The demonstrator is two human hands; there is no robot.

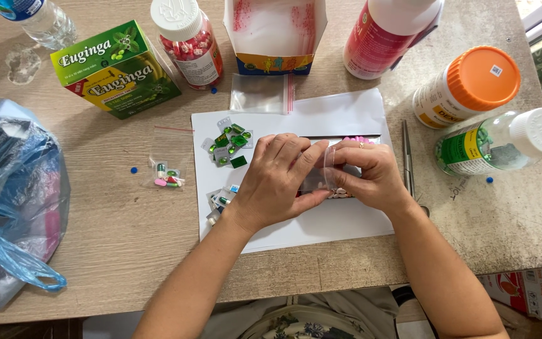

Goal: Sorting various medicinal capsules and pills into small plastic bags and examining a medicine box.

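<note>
Small clear bag pinched between both hands over white paper sheet. Left hand and right hand fingers grasping it. Green blister pieces just left; filled pill bag farther left on table.

Both forearms are bare from the elbow down, with no sleeves, watch or bracelets at the wrists. The left hand wears nothing, and its nails are short and unpainted. The right hand carries a thin ring on one finger, and at the bottom edge of the view the person's clothing shows as light fabric with a dark floral print.
</note>
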